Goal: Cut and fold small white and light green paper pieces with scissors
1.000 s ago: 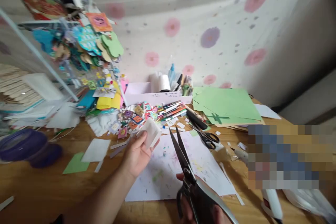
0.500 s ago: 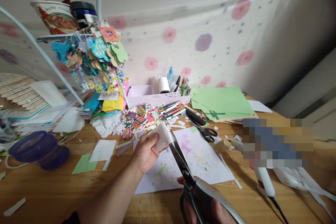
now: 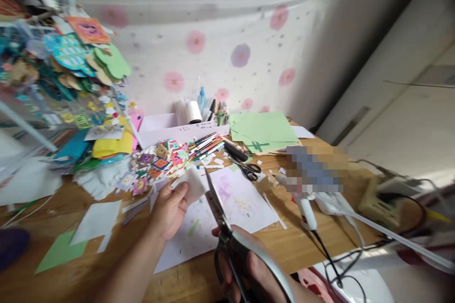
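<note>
- Closest in, at the bottom edge: the right hand (image 3: 249,272) is closed tight around the handles of the big scissors (image 3: 221,218). The blades run up toward 11 o'clock and look pretty much shut together.
- At about 10 o'clock from it, the left hand (image 3: 169,209) pinches a small white paper piece (image 3: 194,183), thumb on the front and fingers behind.
- The paper piece sticks out of the left hand toward 1 o'clock. Its right edge sits right against the blade near the tip, so it's basically between the two hands.
- Under all that lies a paint-smudged white sheet (image 3: 245,201), flat on the wooden counter (image 3: 295,246).
- A glue gun (image 3: 307,210) lies well apart, at 3 o'clock from the paper piece.
- Further back there are small black scissors (image 3: 249,169) at 1 o'clock, a sticker pile (image 3: 156,163) at 11 and coloured pens (image 3: 206,144) around 12.
- Farthest off, a green paper stack (image 3: 263,128) and a white box (image 3: 167,125).
</note>
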`<state>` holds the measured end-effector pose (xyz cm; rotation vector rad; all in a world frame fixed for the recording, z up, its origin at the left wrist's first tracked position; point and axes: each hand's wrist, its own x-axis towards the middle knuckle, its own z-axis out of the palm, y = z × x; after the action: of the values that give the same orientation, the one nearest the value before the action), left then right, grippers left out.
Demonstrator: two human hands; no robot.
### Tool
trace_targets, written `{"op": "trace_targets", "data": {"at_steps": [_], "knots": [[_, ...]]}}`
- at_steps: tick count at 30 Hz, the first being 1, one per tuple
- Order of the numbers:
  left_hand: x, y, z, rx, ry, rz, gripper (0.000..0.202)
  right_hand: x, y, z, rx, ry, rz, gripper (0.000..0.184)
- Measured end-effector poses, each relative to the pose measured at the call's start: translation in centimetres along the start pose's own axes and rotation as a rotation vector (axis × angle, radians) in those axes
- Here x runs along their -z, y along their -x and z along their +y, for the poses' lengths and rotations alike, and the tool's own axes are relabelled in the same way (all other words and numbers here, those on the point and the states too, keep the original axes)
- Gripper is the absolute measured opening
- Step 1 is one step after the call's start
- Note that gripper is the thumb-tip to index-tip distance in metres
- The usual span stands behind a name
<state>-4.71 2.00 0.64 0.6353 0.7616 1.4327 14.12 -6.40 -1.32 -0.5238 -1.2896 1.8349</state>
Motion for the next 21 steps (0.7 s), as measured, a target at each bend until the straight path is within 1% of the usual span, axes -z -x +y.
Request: {"op": "trace_targets", "data": {"at_steps": [4,6,9,11,14,17,21], "knots": [[0.0,-0.3,0.2,-0.004,-0.016,0.002,0.049,0.6,-0.5,0.2,0.067,0.012,-0.014,0.066],[0.0,-0.4,0.2,-0.007,-0.030,0.004,0.048,0.8,-0.5,0.4,0.093,-0.015,-0.008,0.065],[0.0,-0.5,0.0,-0.022,-0.042,0.019,0.045,1.1,-0.3,0.8,0.090,-0.008,-0.036,0.067],[-0.1,-0.5,-0.1,-0.032,-0.041,0.027,0.046,1.2,-0.2,1.0,0.072,-0.001,-0.027,0.070],[-0.2,-0.5,-0.2,-0.044,-0.029,0.026,0.049,1.3,0.0,1.2,0.041,-0.015,0.023,0.071],[-0.2,-0.5,-0.2,-0.052,-0.027,0.007,0.048,1.4,0.2,1.3,-0.003,-0.007,0.025,0.072],[-0.1,-0.5,-0.1,-0.050,-0.022,0.007,0.046,1.3,0.4,1.4,-0.086,0.038,0.088,0.061]]}}
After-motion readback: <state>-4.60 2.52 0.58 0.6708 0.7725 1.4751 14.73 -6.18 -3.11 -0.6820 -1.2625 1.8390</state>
